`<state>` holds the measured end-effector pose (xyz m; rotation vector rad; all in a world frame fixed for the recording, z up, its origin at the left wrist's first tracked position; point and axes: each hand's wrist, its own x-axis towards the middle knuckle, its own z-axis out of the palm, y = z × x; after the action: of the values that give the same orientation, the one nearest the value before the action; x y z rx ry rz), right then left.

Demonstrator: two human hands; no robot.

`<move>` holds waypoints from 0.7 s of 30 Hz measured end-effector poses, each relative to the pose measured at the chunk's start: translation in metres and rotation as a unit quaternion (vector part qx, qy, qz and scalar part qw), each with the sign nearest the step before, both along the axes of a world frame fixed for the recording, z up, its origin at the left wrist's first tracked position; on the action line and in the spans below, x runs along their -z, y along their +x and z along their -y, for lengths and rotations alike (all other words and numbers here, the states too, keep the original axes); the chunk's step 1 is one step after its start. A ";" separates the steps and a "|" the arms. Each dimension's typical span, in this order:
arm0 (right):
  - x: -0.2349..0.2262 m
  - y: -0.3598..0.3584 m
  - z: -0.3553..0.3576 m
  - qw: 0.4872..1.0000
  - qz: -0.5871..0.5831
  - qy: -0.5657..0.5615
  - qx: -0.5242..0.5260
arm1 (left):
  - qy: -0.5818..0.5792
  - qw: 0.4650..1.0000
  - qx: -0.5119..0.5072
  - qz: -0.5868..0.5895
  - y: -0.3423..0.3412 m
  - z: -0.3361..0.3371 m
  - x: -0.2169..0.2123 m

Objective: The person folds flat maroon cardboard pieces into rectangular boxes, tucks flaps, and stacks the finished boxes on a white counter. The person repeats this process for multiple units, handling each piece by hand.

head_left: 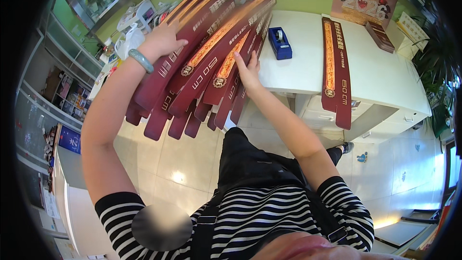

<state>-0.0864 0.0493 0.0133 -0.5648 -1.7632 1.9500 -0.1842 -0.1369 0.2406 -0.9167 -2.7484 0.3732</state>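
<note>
"What's there?"
"White worktop (299, 78), then maroon cartons (207, 70) clamped in a grip between left hand (162, 44) and right hand (249, 72). A lone carton (339, 62) lies well right of that grip; nearer, a blue tape dispenser (280, 44)."
"Which step?"
"Gathering them, I'd judge; next calls for even pressure."
"Pose?"
"Left palm draped over, thumb pointing inward; right thumb upward against the cartons."

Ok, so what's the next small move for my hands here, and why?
I'd probably ease your left hand and right hand toward each other to square up the long maroon cartons: your hands are at opposite sides of them, and their lower ends look fanned out and staggered.
</note>
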 end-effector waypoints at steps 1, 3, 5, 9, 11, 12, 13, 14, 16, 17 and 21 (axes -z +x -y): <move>-0.003 -0.005 0.004 1.000 0.015 0.007 0.022 | -0.027 0.999 -0.011 -0.026 -0.005 -0.002 0.009; -0.011 -0.025 -0.003 0.998 0.054 0.014 0.006 | 0.012 0.997 0.062 -0.052 -0.009 0.008 0.015; -0.025 -0.040 -0.009 0.996 0.083 0.008 0.005 | 0.043 0.990 0.125 -0.056 0.040 0.030 0.002; 0.000 -0.097 -0.074 0.999 0.010 0.029 0.015 | 0.068 0.983 0.169 -0.012 0.112 0.068 0.000; 0.001 -0.106 -0.074 0.999 0.001 0.027 -0.036 | 0.078 0.985 0.156 0.000 0.136 0.095 0.013; 0.001 -0.109 -0.079 0.999 -0.018 0.014 -0.043 | 0.099 0.982 0.159 0.000 0.146 0.099 0.019; 0.003 -0.110 -0.088 0.998 -0.035 0.001 -0.044 | 0.120 0.979 0.167 0.002 0.158 0.096 0.025; 0.004 -0.107 -0.096 0.998 -0.053 -0.014 -0.042 | 0.139 0.974 0.178 0.005 0.171 0.093 0.030; 0.007 -0.091 -0.096 0.993 -0.051 0.108 0.018 | 0.248 0.924 0.275 0.095 0.197 0.094 0.047; 0.000 -0.073 -0.081 0.979 -0.041 0.192 0.044 | 0.284 0.880 0.352 0.143 0.208 0.111 0.068; 0.000 0.038 -0.148 0.798 -0.043 0.537 0.269 | 0.383 0.630 0.487 0.468 0.216 0.084 0.124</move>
<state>-0.0486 0.1974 0.0130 -0.4436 -1.9898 0.4079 0.0318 -0.2214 0.1161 -2.3978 -1.9232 -1.7113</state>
